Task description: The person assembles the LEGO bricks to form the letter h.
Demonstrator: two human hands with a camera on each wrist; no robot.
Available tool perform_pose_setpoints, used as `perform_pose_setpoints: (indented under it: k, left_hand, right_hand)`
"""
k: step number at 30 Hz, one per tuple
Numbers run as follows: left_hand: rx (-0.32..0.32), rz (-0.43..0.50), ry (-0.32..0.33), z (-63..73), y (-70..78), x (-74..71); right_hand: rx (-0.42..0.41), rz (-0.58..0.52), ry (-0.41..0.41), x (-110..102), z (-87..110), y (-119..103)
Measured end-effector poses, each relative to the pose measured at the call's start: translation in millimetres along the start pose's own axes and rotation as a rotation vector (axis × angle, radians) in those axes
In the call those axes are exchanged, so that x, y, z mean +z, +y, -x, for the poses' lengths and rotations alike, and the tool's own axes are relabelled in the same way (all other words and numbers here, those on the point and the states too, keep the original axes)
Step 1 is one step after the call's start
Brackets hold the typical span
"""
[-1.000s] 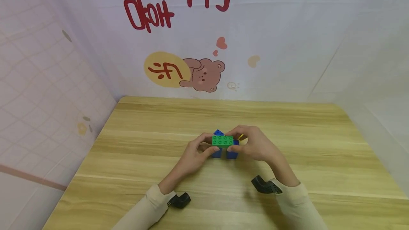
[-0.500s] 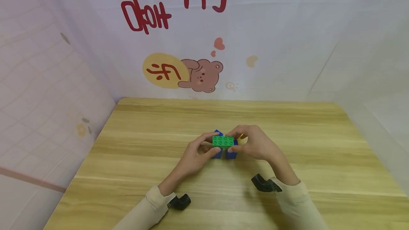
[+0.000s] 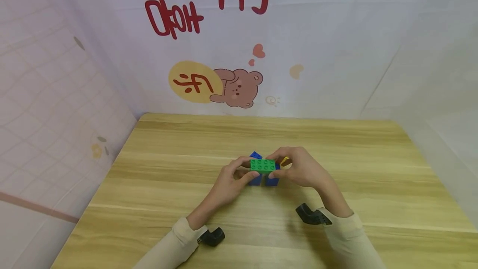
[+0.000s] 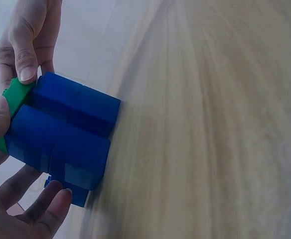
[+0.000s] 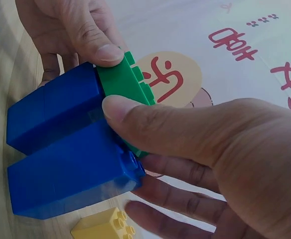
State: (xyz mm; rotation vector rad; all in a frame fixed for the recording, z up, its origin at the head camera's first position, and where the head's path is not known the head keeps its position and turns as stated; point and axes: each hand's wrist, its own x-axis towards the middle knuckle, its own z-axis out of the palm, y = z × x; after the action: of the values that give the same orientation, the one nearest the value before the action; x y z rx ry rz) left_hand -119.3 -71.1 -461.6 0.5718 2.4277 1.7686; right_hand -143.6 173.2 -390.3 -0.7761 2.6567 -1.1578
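Note:
A green toy building brick [image 3: 262,166] with studs on top lies across two blue columns, the left column [image 4: 61,139] and the right column [image 5: 68,164], each made of stacked blue bricks. My left hand [image 3: 229,179] pinches the green brick's left end, thumb on its near side. At the other end, my right hand [image 3: 300,169] pinches it likewise, thumb in front and fingers behind. Studs show at the outer top edge of the right column in the right wrist view. A narrow gap separates the columns, which stand upright on the wooden table [image 3: 194,144].
Another blue brick [image 3: 255,155] lies just behind the left column. Beyond the right column is a yellow brick [image 5: 100,226], partly hidden by my right hand in the head view. A printed cloth wall [image 3: 325,53] rises at the table's back edge.
The green brick and both hands have shifted very slightly to the right. The hold on the brick looks the same.

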Motion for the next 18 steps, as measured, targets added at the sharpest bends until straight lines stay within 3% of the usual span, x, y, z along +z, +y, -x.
perform_pose_setpoints:
  k: [6,18]
  left_hand:
    - [-0.008,0.001,-0.011,0.4,2.5,0.6]
    - [0.011,-0.002,-0.015,-0.1,1.9,0.9]
  right_hand:
    - [0.027,-0.041,-0.024,-1.0,1.1,-0.4]
    - [0.002,0.019,-0.017,-1.4,0.6,0.0]
